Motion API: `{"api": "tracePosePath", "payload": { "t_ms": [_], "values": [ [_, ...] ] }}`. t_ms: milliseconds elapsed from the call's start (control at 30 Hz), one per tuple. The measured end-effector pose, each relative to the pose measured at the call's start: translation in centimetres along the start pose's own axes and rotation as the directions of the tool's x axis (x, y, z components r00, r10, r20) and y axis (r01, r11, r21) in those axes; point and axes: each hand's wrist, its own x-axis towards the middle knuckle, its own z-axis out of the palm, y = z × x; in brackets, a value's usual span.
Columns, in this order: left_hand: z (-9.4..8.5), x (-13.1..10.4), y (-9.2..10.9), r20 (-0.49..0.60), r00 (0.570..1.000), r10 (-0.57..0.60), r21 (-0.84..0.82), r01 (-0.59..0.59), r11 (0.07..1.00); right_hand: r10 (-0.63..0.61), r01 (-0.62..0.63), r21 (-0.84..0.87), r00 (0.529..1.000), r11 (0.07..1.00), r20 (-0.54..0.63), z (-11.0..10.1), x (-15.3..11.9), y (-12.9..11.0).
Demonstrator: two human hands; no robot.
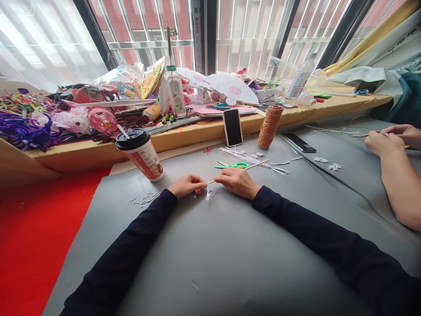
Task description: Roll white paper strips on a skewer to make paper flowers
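My left hand (187, 185) is closed in a pinch on a white cord (208, 194), whose short knotted ends hang below the fingertips over the grey table. My right hand (238, 181) is wrapped round a thin wooden stick (258, 165). One end of that stick reaches the left fingertips, while the other slants up to the right. Whether the stick's tip passes through the cord is too small to tell. Just beyond the right hand lie green-handled scissors (232, 165) and a bundle of white cords (272, 166).
A lidded paper cup (141, 156) stands left, near white cord scraps (144, 199). Beyond my hands are a propped phone (232, 128), a brown twine spool (270, 127) and a flat phone (299, 143). Small white knotted pieces (334, 167) lie near a co-worker's hands (386, 139). Clutter fills the ledge (194, 135).
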Motion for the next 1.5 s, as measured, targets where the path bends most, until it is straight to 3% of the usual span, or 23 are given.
{"api": "tracePosePath", "payload": {
  "t_ms": [233,900,1500],
  "values": [
    [-0.4,-0.01,0.13,0.067,0.998,-0.02,-0.064,0.025,0.998,0.026,-0.026,0.013,1.0,1.0,-0.012,-0.13,0.01,-0.03],
    [-0.04,0.14,-0.03,0.026,0.999,-0.026,-0.056,0.028,0.998,0.02,-0.022,0.035,0.998,0.999,0.054,-0.1,-0.14,-0.35],
    [0.45,0.41,-0.18,0.021,1.0,0.019,0.014,-0.019,1.0,0.047,-0.048,0.028,0.998,0.998,0.046,0.01,-0.09,-0.51]
  ]
}}
